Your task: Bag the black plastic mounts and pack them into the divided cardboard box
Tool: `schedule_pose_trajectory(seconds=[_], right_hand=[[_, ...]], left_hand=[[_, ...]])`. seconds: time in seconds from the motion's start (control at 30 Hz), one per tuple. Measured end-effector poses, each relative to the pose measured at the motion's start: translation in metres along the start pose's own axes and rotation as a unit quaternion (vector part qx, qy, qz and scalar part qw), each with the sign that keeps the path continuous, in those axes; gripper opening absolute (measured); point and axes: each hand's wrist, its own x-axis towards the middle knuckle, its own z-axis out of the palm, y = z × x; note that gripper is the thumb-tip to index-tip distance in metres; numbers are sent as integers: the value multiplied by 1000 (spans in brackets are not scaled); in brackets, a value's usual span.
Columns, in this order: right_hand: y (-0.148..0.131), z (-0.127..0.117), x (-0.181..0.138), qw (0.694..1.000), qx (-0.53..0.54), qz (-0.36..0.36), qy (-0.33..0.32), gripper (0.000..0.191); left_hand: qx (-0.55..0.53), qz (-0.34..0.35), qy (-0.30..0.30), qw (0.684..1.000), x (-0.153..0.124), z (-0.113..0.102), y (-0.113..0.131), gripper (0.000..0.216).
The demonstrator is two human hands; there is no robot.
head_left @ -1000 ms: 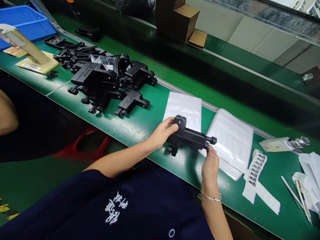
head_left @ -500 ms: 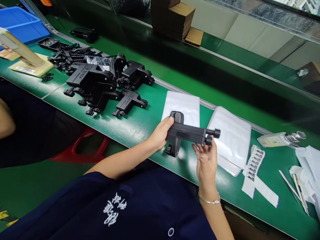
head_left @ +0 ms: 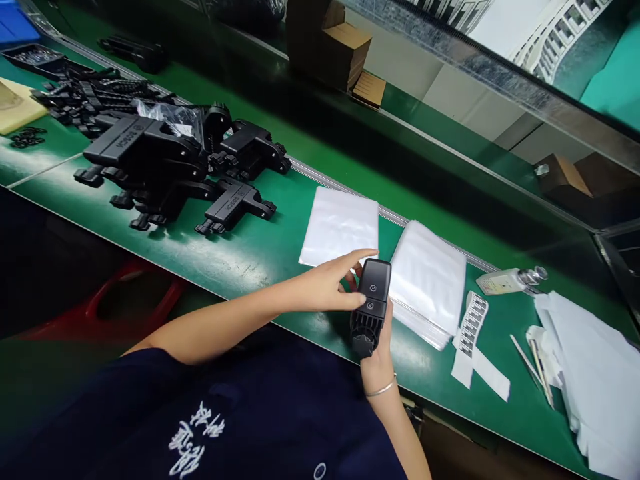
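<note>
A black plastic device (head_left: 371,307) with two small button marks on its face is held upright over the near edge of the green bench (head_left: 270,247). My right hand (head_left: 376,357) grips it from below and behind, fingers wrapped round its lower end. My left hand (head_left: 331,287) touches its left side, index finger stretched out towards the top and thumb against the body. Two stacks of white plastic bags (head_left: 340,225) (head_left: 427,280) lie just beyond the device.
A heap of black plastic brackets (head_left: 165,163) lies to the left, smaller black parts (head_left: 90,100) behind it. To the right are a strip of barcode labels (head_left: 473,323), a small bottle (head_left: 507,281), thin sticks (head_left: 535,363) and white sheets (head_left: 590,373). Cardboard boxes (head_left: 330,43) stand at the back.
The device has been turned from lying sideways between both hands to standing upright in my right hand. My left hand has loosened to a touch at its side. The view has shifted rightwards.
</note>
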Motion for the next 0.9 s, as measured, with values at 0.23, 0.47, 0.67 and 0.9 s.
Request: schedule_pose_trajectory(seconds=[0.23, 0.47, 0.67, 0.9], right_hand=[[4, 4, -5, 995, 41, 88, -11, 31], [-11, -15, -5, 996, 91, 5, -16, 46], [-32, -28, -2, 996, 19, -62, -61, 63], [-41, -21, 7, 993, -46, -22, -107, 50]], left_hand=[[54, -25, 38, 998, 15, -10, 9, 28], [98, 138, -64, 984, -17, -15, -16, 85], [-51, 149, -54, 986, -33, -15, -36, 66], [-573, -112, -10, 812, -27, 10, -64, 55]])
